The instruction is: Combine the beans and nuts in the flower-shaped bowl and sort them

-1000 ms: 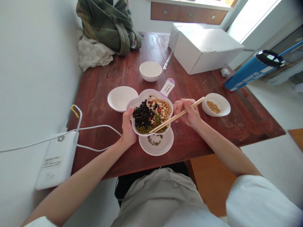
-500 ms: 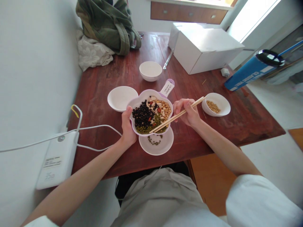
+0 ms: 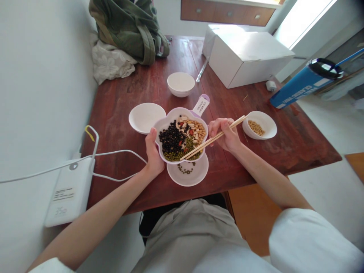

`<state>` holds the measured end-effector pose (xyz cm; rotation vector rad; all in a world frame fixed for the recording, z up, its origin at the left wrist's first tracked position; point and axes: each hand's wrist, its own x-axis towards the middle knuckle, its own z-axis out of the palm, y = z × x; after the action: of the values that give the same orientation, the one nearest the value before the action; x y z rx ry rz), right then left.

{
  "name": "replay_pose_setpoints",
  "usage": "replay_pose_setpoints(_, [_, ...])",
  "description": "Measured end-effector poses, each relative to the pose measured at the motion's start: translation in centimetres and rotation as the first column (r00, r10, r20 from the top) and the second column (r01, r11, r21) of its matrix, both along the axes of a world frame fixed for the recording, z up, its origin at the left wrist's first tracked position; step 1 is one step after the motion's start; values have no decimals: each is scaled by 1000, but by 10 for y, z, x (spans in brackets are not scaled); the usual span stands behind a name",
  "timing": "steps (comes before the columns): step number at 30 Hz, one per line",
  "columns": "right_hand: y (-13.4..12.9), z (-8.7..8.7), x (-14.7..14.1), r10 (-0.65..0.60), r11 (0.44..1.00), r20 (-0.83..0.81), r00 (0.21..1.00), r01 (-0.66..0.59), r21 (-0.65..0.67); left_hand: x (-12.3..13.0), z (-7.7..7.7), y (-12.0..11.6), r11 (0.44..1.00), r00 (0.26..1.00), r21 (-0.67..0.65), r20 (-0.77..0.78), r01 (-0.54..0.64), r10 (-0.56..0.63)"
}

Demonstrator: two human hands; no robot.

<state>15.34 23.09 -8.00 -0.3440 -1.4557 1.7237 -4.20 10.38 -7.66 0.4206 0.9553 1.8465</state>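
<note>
My left hand (image 3: pixel 154 153) grips the left rim of a purple-edged, scalloped bowl (image 3: pixel 203 99) with a labelled handle. In it lie black beans (image 3: pixel 170 138), green mung beans (image 3: pixel 172 156), yellow soybeans (image 3: pixel 200 130), peanuts and a few red pieces. My right hand (image 3: pixel 224 134) is closed on a pair of wooden chopsticks (image 3: pixel 217 137), whose tips rest among the mung beans at the near side. Partly under the scalloped bowl is a white bowl (image 3: pixel 189 180) with some mung beans scattered in it. Right of my right hand, another white bowl (image 3: pixel 270 131) holds soybeans.
Two white bowls, one at left (image 3: pixel 146 117) and one farther back (image 3: pixel 181 84), stand on the dark red table (image 3: pixel 119 94). A white box (image 3: pixel 244 57), blue bottle (image 3: pixel 304 85) and green bag (image 3: pixel 125 30) lie beyond. A power bank (image 3: pixel 69 193) with cables sits left.
The view has shifted very slightly. Both hands, the chopsticks and the scalloped bowl stay practically where they were.
</note>
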Motion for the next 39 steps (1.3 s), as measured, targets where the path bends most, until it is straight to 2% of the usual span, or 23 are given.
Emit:
replay_pose_setpoints(5, [2,-1,1,-29,1000,20,999,29,1,2,0,0,1000,999,-15,28,21,-21])
replay_pose_setpoints(9, [0,1,0,-5,1000,8,1000,5,-14,4,3,-1,998,997,-8,38,65,-65])
replay_pose_setpoints(21, [1,2,0,16,1000,-20,1000,-16,6,4,3,-1,999,999,-51,-37,13,-15])
replay_pose_setpoints(28, [0,2,1,42,999,-43,998,-41,22,4,6,-1,998,999,-26,10,49,-49])
replay_pose_setpoints(39, [0,0,1,72,997,-99,992,-68,41,7,10,-2,998,999,-57,25,29,-28])
